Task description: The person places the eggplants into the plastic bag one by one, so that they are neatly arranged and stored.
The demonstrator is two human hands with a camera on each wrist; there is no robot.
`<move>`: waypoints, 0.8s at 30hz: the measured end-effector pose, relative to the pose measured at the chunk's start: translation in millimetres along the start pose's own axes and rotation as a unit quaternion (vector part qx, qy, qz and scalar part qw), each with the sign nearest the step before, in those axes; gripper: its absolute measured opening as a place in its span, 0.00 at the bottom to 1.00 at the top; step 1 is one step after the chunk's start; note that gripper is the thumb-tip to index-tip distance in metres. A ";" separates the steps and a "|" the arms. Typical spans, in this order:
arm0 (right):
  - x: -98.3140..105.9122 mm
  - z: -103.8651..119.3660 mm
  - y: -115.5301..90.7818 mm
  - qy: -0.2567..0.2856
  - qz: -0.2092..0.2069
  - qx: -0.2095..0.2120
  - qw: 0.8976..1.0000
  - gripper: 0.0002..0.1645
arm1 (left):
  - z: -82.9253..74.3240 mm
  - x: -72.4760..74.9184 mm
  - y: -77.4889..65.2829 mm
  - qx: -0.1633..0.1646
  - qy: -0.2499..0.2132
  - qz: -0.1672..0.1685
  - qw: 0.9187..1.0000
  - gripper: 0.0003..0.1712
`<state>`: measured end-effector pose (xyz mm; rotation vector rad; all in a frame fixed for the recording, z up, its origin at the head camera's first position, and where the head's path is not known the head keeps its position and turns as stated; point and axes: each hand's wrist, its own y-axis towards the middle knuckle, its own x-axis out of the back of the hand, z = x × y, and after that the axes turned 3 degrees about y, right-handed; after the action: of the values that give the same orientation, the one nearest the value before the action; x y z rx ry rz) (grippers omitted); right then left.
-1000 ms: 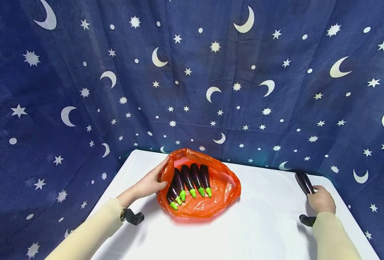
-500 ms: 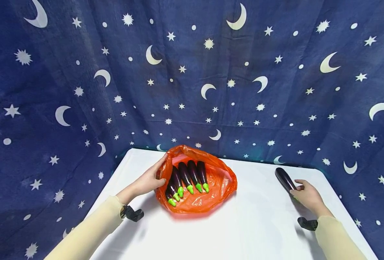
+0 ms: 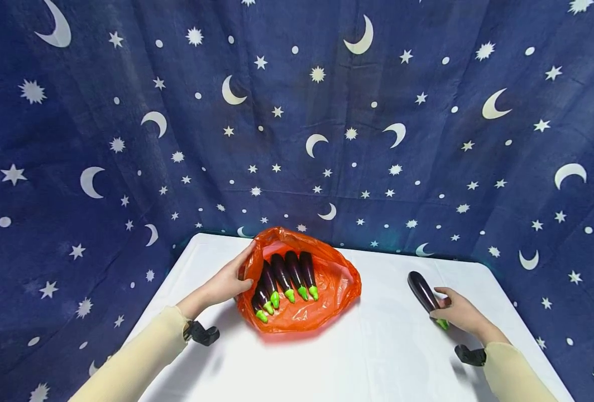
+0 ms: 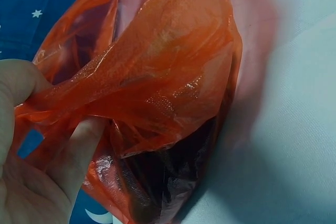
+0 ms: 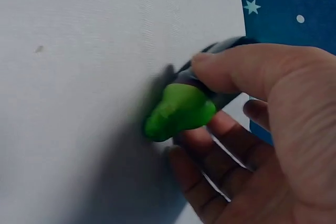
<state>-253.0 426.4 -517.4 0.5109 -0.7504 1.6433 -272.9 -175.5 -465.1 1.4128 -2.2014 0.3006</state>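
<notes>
An orange plastic bag (image 3: pixel 334 298) lies on its side with its mouth facing me. Inside it several purple eggplants (image 3: pixel 282 273) rest side by side, green stem ends toward me. My left hand (image 3: pixel 226 283) grips the bag's left rim; in the left wrist view the thumb and fingers (image 4: pixel 79 153) pinch the orange film. Over on the right, my right hand (image 3: pixel 465 315) holds a single eggplant (image 3: pixel 421 290) near its green stem end. Thumb and fingers close round it in the right wrist view, the green cap (image 5: pixel 181 108) pointing out of the grasp. Part of its body is hidden behind the hand.
A white-covered table (image 3: pixel 297 371) carries everything. Behind it hangs a dark blue cloth (image 3: pixel 277 139) with moons and stars, reaching down to the table's back edge. A black strap (image 3: pixel 202 333) hangs at the left wrist, another black strap (image 3: pixel 470 355) at the right.
The right hand has carried the eggplant leftward and nearer to me from the table's far right, its stem end coming into sight. The left hand keeps holding the bag's rim.
</notes>
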 end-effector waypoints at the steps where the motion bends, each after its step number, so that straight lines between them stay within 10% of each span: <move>1: -0.2 -1.0 -0.3 0.002 0.005 0.000 1.000 0.51 | 0.4 -0.5 -0.5 0.004 0.000 0.002 1.000 0.59; 24: 27.4 2.5 15.9 0.165 0.108 -0.078 0.977 0.54 | 0.8 3.2 1.5 -0.004 0.013 0.005 1.000 0.58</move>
<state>-274.3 442.1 -499.9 0.0403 -0.6941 1.7947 -275.5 -177.8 -464.0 1.3870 -2.1872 0.3126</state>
